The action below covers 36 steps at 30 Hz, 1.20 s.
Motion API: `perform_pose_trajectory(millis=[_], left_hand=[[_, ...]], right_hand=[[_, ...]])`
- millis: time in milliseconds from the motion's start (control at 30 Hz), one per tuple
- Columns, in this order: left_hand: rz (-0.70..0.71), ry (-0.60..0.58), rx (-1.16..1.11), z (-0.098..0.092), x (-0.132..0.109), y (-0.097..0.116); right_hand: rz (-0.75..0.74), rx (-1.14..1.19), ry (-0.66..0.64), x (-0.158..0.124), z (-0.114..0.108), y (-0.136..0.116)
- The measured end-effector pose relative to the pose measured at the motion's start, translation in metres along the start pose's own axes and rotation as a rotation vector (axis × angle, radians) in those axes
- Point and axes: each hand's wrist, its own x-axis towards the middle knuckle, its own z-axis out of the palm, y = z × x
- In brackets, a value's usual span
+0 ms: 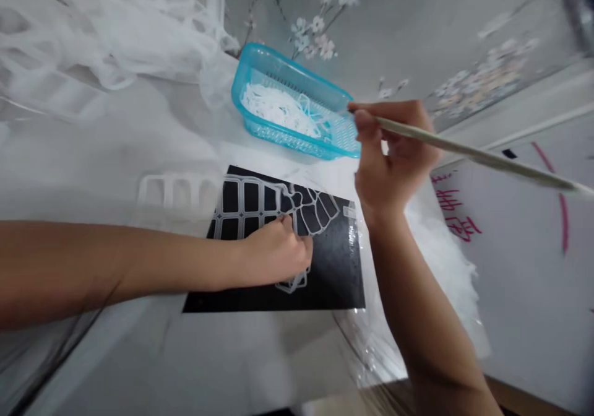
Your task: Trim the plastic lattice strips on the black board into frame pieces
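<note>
Head camera: center frame, your left hand curls over white lattice, perhaps steadying it, grip unclear; your right hand pinches a stick, upper right.

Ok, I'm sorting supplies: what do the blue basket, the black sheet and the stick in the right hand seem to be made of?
Blue basket: probably plastic, slightly shiny, as its walls look translucent and perforated.
Black sheet: perhaps plastic or card, smooth, with glints near its right edge.
Stick: pale and dull, but blurred; it could be wood, plastic or metal.
</note>
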Motion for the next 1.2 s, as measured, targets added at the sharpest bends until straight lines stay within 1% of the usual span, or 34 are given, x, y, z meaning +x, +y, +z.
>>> perform_pose_trajectory(millis=[67, 100, 133, 200, 267, 333, 433, 500, 567, 667, 767, 867, 900, 967, 1033, 1067, 1133, 1200], left_hand=[[0.009, 0.054, -0.005, -0.001, -0.002, -0.003], [0.02, 0.096, -0.016, -0.002, -0.002, -0.005], [0.039, 0.138, -0.03, -0.004, -0.003, -0.006], [0.102, 0.232, -0.073, -0.007, -0.003, -0.009], [0.157, 0.33, -0.116, -0.012, -0.003, -0.011], [0.179, 0.408, -0.151, -0.015, -0.002, -0.012], [0.236, 0.478, -0.185, -0.015, -0.002, -0.012], [0.29, 0.516, -0.205, -0.014, -0.004, -0.012], [0.318, 0.525, -0.227, -0.014, -0.006, -0.011], [0.283, 0.485, -0.265, -0.013, -0.006, -0.013], [0.224, 0.412, -0.304, -0.014, -0.002, -0.016], [0.237, 0.371, -0.303, -0.016, 0.001, -0.015], [0.288, 0.373, -0.299, -0.018, -0.001, -0.013], [0.454, 0.389, -0.304, -0.023, -0.007, -0.004], [0.638, 0.433, -0.338, -0.03, -0.017, 0.008], [0.683, 0.465, -0.354, -0.033, -0.021, 0.014], [0.642, 0.471, -0.332, -0.037, -0.026, 0.022], [0.518, 0.398, -0.223, -0.038, -0.025, 0.023]], right_hand=[[0.099, 0.043, 0.149, -0.009, -0.025, -0.016], [0.164, 0.068, 0.187, -0.018, -0.037, -0.023], [0.241, 0.102, 0.191, -0.03, -0.048, -0.029], [0.443, 0.2, 0.102, -0.059, -0.065, -0.038], [0.68, 0.286, -0.054, -0.088, -0.077, -0.045], [0.846, 0.343, -0.165, -0.112, -0.083, -0.051], [0.962, 0.449, -0.226, -0.132, -0.084, -0.057], [1.022, 0.551, -0.233, -0.137, -0.082, -0.059], [1.079, 0.656, -0.235, -0.139, -0.079, -0.06], [1.142, 0.763, -0.261, -0.138, -0.077, -0.061], [1.165, 0.796, -0.32, -0.134, -0.081, -0.058], [1.101, 0.763, -0.366, -0.125, -0.089, -0.048], [1.059, 0.736, -0.356, -0.12, -0.091, -0.044], [0.968, 0.666, -0.296, -0.112, -0.09, -0.035], [0.886, 0.589, -0.246, -0.106, -0.081, -0.028], [0.84, 0.557, -0.251, -0.105, -0.073, -0.026], [0.716, 0.52, -0.305, -0.108, -0.053, -0.024], [0.588, 0.507, -0.359, -0.116, -0.033, -0.022]])
